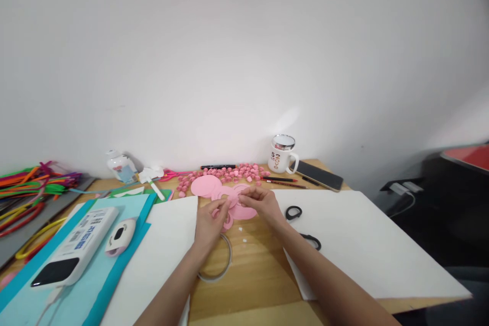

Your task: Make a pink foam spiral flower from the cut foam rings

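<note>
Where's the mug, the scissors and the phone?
Mug (281, 157), head view, on its white side.
Scissors (293, 212), head view, on one black handle loop.
Phone (320, 175), head view, on its dark screen.

Pink paper circles (216, 191) are glowing beside pink beads (229, 173) — a white mug (281, 155) is showing dark lettering, black scissors (301, 224) are lying on a white sheet (362, 244), turquoise paper (95, 290) — rainbow pipe cleaners (30, 188) are flashing.

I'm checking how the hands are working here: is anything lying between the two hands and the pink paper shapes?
Nothing visible. The left hand and right hand both already rest on the pink paper shapes; the scissors lie off to the right.
</note>
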Tool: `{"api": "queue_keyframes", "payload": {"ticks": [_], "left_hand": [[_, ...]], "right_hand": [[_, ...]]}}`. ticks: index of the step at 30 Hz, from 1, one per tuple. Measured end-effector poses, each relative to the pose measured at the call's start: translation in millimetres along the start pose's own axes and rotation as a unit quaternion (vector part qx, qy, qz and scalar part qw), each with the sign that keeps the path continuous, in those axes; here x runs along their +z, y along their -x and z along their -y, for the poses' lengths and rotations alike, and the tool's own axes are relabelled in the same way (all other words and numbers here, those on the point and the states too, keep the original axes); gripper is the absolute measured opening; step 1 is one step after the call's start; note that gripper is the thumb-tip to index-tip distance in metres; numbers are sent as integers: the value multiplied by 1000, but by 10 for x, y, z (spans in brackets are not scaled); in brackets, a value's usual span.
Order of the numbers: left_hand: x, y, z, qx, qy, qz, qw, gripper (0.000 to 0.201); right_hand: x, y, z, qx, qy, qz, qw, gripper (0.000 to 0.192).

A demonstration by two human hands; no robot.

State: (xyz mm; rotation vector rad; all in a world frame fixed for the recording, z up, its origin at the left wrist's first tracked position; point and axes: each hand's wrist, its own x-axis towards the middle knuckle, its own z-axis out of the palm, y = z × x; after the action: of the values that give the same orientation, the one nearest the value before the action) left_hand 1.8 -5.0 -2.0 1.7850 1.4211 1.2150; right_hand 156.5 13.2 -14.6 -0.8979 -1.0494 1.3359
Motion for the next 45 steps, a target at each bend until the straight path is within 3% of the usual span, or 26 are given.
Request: {"api": "queue_keyframes", "payload": {"ticks": [8,14,28,45], "left_hand": [[-8,12,-40,-28,28,0,999,24],[-16,-3,-66,-29,26,-28,999,23],[-6,6,-18,-15,22,1,1000,23],[-6,3,-18,-23,29,-16,999,24]], "right_hand": [[23,26,34,-8,21,-20,1000,17],[18,-4,-8,-15,33,0,999,21],[16,7,0,-7,14,4,1000,24],[14,-3,-25,-17,14,14,1000,23]]}}
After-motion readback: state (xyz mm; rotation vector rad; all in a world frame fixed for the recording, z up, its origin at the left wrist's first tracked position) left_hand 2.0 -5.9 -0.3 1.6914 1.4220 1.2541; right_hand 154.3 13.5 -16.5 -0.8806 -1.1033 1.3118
